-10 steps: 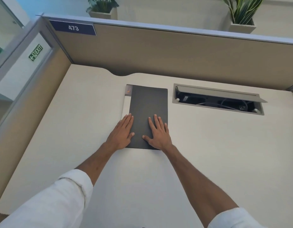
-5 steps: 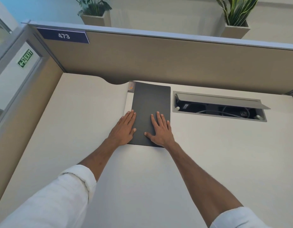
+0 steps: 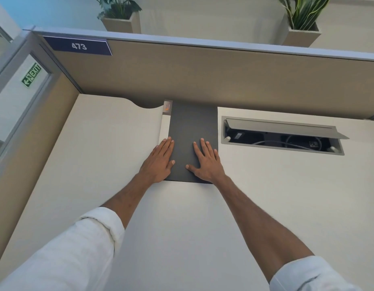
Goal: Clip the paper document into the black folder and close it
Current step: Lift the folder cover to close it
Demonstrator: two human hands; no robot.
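Since a second ago we have slid the folder (image 3: 193, 127) away from us, so that its far end now reaches the foot of the partition (image 3: 202, 80) at the back edge of the desk (image 3: 97, 164), and both hands have gone forward with it. At far left an exit sign (image 3: 31, 74) shows behind glass. A plate (image 3: 79, 46) reading 473 sits at the partition's top left corner, with the left planter (image 3: 121, 22) standing behind the partition. Our left hand (image 3: 158, 162) lies flat, palm down, fingers straight and close together, across the folder's near left edge. Its thumb rests on the black cover and its fingertips reach a pale strip, which we take for the paper (image 3: 165, 127), showing along the folder's left side with an orange mark at its far end. The folder is closed and lies flat near the middle of the back edge. Our right hand (image 3: 207, 162) rests flat on the cover's near right part, fingers straight and a little spread, thumb out to the left. Just right of the folder a cable box (image 3: 282, 136) is sunk into the desk, its lid tilted open over dark cables. The right planter (image 3: 301, 32) stands behind the partition at far right.
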